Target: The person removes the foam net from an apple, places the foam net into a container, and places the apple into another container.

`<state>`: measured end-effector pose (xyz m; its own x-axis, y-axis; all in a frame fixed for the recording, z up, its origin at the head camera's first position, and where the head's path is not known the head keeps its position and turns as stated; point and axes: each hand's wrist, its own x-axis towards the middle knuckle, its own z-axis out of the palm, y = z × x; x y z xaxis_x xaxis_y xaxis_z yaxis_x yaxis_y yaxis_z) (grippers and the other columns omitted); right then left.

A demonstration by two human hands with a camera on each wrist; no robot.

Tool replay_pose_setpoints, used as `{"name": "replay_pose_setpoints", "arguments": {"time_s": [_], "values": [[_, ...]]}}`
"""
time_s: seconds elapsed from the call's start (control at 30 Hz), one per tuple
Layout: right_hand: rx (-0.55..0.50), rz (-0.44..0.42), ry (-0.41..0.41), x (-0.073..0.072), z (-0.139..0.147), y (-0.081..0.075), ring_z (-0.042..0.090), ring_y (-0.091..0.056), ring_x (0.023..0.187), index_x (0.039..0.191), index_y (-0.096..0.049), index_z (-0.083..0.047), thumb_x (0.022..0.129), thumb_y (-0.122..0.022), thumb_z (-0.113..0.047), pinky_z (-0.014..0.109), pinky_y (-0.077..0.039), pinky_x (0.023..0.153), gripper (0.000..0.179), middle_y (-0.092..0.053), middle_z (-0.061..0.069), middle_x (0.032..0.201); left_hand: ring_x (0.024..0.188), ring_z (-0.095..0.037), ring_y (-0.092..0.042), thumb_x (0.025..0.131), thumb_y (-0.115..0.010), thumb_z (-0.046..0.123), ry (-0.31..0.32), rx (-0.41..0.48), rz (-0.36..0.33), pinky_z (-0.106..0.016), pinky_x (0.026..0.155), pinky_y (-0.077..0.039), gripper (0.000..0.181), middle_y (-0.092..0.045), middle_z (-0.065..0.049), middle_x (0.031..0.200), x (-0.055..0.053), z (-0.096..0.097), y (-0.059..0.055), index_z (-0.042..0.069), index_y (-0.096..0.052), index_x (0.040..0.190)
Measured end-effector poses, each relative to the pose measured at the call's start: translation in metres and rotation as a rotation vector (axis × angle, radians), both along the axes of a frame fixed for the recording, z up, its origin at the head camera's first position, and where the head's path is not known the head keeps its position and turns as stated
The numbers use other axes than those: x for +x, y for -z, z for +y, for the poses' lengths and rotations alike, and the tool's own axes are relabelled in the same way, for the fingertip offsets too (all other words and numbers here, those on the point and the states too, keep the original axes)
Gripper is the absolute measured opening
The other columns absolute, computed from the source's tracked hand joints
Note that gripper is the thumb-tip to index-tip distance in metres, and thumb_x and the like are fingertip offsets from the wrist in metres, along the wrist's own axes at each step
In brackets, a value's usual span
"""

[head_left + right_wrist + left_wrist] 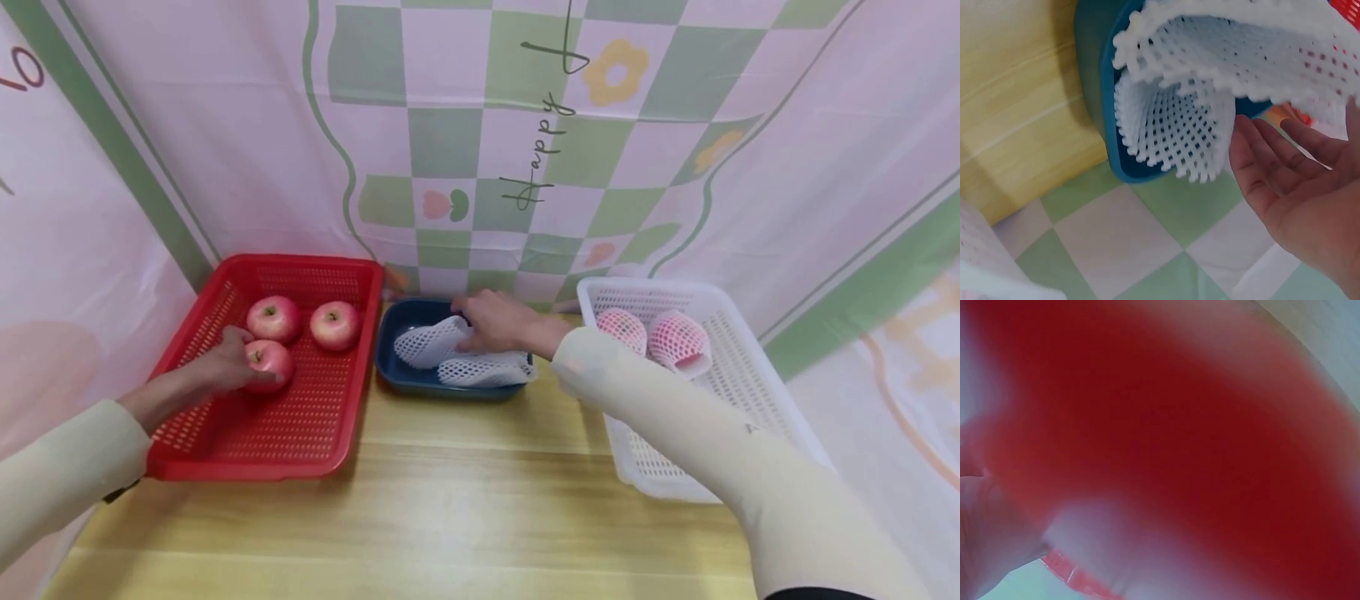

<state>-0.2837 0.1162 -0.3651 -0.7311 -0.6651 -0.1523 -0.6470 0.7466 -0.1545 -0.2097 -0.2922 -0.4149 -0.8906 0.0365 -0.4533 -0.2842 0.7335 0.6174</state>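
My left hand [225, 364] grips a red apple [272, 363] in the red basket [341, 433], fingers over its far left side and thumb at its front. Two more apples lie behind it, one at the left [273, 318] and one at the right [334, 325]. In the left wrist view a blurred red surface hides most of the hold. My right hand [498, 323] is over the dark blue tray [397, 379], its slightly bent fingers touching a white foam net [1172, 125]. Another foam net [483, 371] lies across the tray's front.
At the right stands a white basket [750, 392] with two net-covered apples [678, 342], partly behind my right sleeve. All containers stand on a wooden table [450, 500]. A checked cloth [517, 150] hangs right behind them.
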Motion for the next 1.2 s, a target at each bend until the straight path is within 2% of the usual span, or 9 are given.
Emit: {"name": "replay_pose_setpoints", "arguments": {"time_s": [0.13, 0.27, 0.37, 0.47, 0.7, 0.9, 1.0, 1.1, 1.2], "values": [[0.029, -0.036, -0.024, -0.001, 0.005, -0.007, 0.036, -0.065, 0.124, 0.146, -0.057, 0.002, 0.091, -0.081, -0.034, 0.048, -0.052, 0.108, 0.069, -0.066, 0.021, 0.139, 0.118, -0.044, -0.047, 0.097, -0.077, 0.031, 0.015, -0.005, -0.001, -0.054, 0.103, -0.046, 0.093, -0.043, -0.034, 0.128, 0.001, 0.0, 0.0, -0.016, -0.011, 0.144], [0.021, -0.075, -0.04, -0.002, 0.015, -0.017, 0.039, -0.058, 0.135, 0.148, -0.054, 0.005, 0.092, -0.079, -0.032, 0.05, -0.046, 0.115, 0.072, -0.06, 0.023, 0.147, 0.124, -0.049, -0.045, 0.097, -0.076, 0.029, 0.025, 0.002, 0.024, -0.061, 0.11, -0.04, 0.095, -0.041, -0.04, 0.133, 0.003, 0.0, 0.001, -0.018, -0.009, 0.144], [0.003, -0.082, -0.033, -0.002, 0.026, -0.025, 0.039, -0.058, 0.136, 0.149, -0.054, 0.004, 0.093, -0.077, -0.033, 0.051, -0.046, 0.116, 0.071, -0.06, 0.023, 0.148, 0.128, -0.052, -0.042, 0.098, -0.076, 0.028, 0.027, 0.013, 0.032, -0.063, 0.114, -0.036, 0.096, -0.038, -0.043, 0.136, 0.004, 0.0, 0.001, -0.02, -0.008, 0.145], [-0.004, -0.062, -0.014, -0.002, 0.038, -0.032, 0.039, -0.058, 0.135, 0.149, -0.055, 0.003, 0.094, -0.077, -0.037, 0.052, -0.047, 0.114, 0.071, -0.059, 0.022, 0.149, 0.128, -0.05, -0.042, 0.098, -0.076, 0.031, 0.014, 0.006, 0.014, -0.064, 0.114, -0.036, 0.1, -0.038, -0.042, 0.137, 0.003, 0.001, -0.002, -0.019, -0.005, 0.148], [-0.054, 0.029, 0.088, -0.007, 0.073, -0.046, 0.042, -0.061, 0.129, 0.147, -0.054, 0.005, 0.094, -0.077, -0.041, 0.057, -0.048, 0.111, 0.074, -0.062, 0.026, 0.142, 0.127, -0.049, -0.044, 0.098, -0.076, 0.037, 0.0, 0.014, -0.031, -0.064, 0.111, -0.044, 0.105, -0.035, -0.039, 0.137, 0.003, -0.001, -0.008, -0.017, -0.003, 0.15], [-0.051, 0.105, 0.168, -0.01, 0.108, -0.05, 0.045, -0.063, 0.125, 0.146, -0.055, 0.006, 0.094, -0.077, -0.038, 0.059, -0.051, 0.104, 0.072, -0.062, 0.029, 0.141, 0.127, -0.05, -0.043, 0.098, -0.076, 0.038, 0.018, 0.045, -0.024, -0.064, 0.111, -0.043, 0.106, -0.032, -0.04, 0.14, 0.006, -0.006, -0.011, -0.017, -0.002, 0.151], [-0.017, 0.104, 0.254, -0.009, 0.123, -0.052, 0.048, -0.059, 0.128, 0.148, -0.054, 0.006, 0.094, -0.076, -0.043, 0.062, -0.053, 0.101, 0.076, -0.055, 0.03, 0.148, 0.129, -0.051, -0.042, 0.099, -0.075, 0.037, 0.028, 0.049, -0.003, -0.065, 0.112, -0.041, 0.105, -0.033, -0.042, 0.14, 0.007, -0.008, -0.011, -0.019, -0.003, 0.15], [-0.004, 0.067, 0.346, -0.007, 0.137, -0.052, 0.052, -0.055, 0.131, 0.149, -0.051, 0.007, 0.093, -0.076, -0.052, 0.065, -0.052, 0.101, 0.085, -0.047, 0.032, 0.155, 0.131, -0.053, -0.04, 0.099, -0.074, 0.036, 0.034, 0.041, 0.014, -0.067, 0.115, -0.036, 0.104, -0.031, -0.043, 0.142, 0.007, -0.009, -0.012, -0.02, -0.003, 0.151], [0.002, 0.037, 0.411, -0.006, 0.151, -0.051, 0.054, -0.056, 0.129, 0.149, -0.049, 0.01, 0.093, -0.074, -0.058, 0.065, -0.05, 0.102, 0.091, -0.049, 0.034, 0.151, 0.129, -0.052, -0.039, 0.099, -0.074, 0.037, 0.04, 0.026, 0.025, -0.068, 0.114, -0.037, 0.104, -0.032, -0.043, 0.141, 0.006, -0.009, -0.014, -0.019, -0.003, 0.151]]}}
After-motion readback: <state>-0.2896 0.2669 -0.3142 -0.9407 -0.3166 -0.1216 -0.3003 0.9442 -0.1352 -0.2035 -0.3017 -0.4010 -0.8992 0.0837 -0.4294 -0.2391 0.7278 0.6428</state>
